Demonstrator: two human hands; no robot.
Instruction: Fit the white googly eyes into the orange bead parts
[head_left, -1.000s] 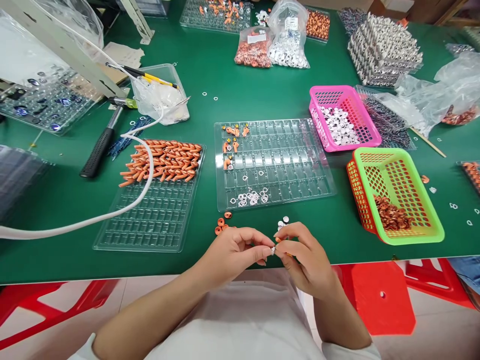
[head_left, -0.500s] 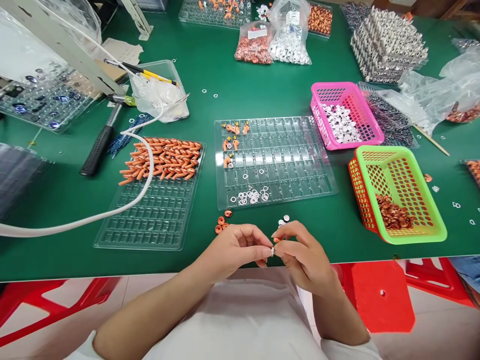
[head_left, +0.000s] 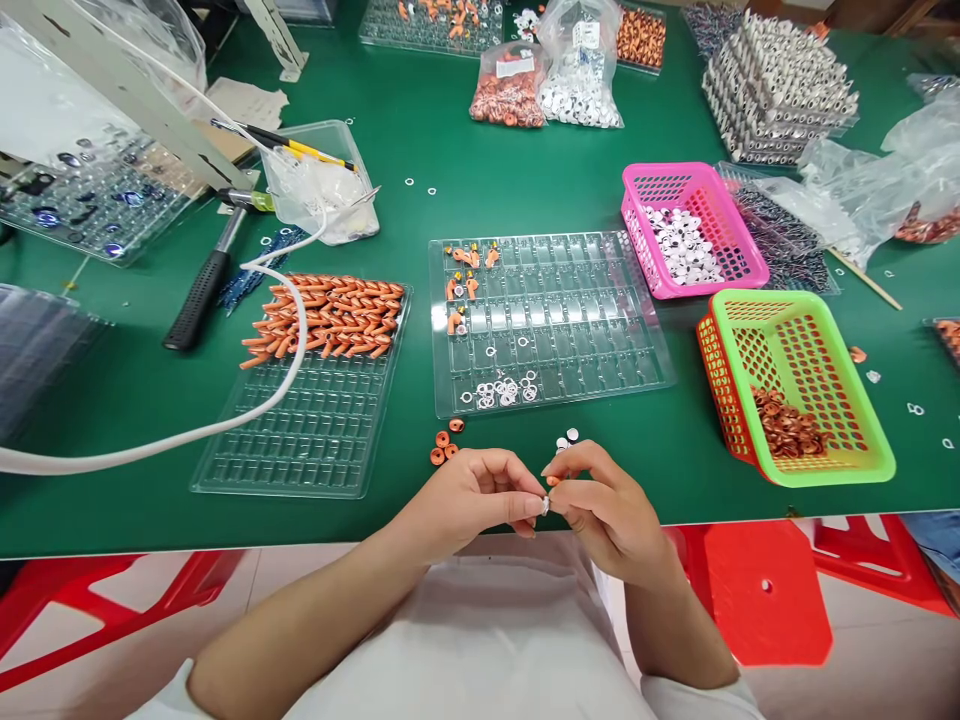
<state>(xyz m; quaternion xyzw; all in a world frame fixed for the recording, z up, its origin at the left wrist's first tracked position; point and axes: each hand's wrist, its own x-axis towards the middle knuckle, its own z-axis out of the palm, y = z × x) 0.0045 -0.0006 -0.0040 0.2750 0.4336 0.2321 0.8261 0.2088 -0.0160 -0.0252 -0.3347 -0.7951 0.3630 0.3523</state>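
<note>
Little changes from a second ago: at the green table's (head_left: 487, 185) near edge, the left hand (head_left: 474, 505) and right hand (head_left: 616, 518) stay pinched on a small white part (head_left: 545, 506) between them, so handling it seems unfinished.

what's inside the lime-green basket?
A heap of copper-brown pieces, in the near-left part of the lime-green basket. The heap hides its own lower layers and the floor beneath. A red basket shows along the left side; anything between the two is covered.
</note>
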